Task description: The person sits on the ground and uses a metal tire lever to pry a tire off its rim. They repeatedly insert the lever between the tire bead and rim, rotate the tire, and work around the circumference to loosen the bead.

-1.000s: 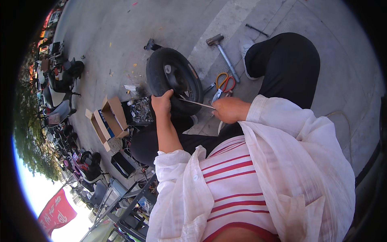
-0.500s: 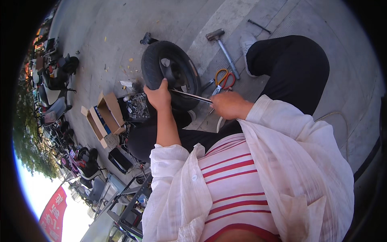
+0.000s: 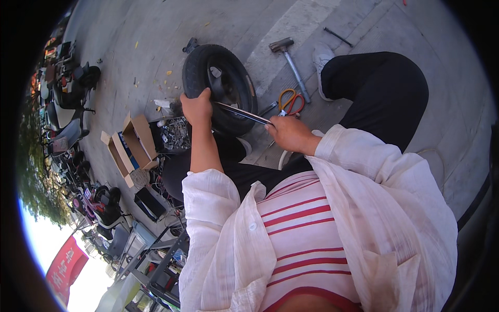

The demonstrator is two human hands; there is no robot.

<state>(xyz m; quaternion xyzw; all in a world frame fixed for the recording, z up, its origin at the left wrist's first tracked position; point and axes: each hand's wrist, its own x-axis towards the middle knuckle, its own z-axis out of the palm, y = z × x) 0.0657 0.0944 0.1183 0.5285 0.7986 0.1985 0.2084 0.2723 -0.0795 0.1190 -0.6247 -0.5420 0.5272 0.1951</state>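
Observation:
A black scooter-type wheel with its tyre [image 3: 195,73] stands tilted on the pavement in front of me. My left hand [image 3: 197,108] grips the near left side of the tyre, thumb on top. My right hand [image 3: 292,134] is closed round one end of a long metal tyre lever [image 3: 243,113]. The lever's far end lies at the tyre's edge beside my left hand; whether it is under the bead I cannot make out. Just right of the wheel lie orange- and red-handled scissors or cutters [image 3: 292,103], partly overlapping other tools.
A hammer [image 3: 292,65] and a dark bolt-like rod [image 3: 338,37] lie beyond, near my shoe [image 3: 323,67]. At left are an open cardboard box [image 3: 126,161], a tray of metal parts [image 3: 175,135] and a black box [image 3: 150,204]. Parked scooters [image 3: 73,83] line the far left.
The wheel has shifted slightly, and my left hand has moved a little left along the tyre. My right hand still holds the lever, moved slightly left. The whole view has shifted a bit.

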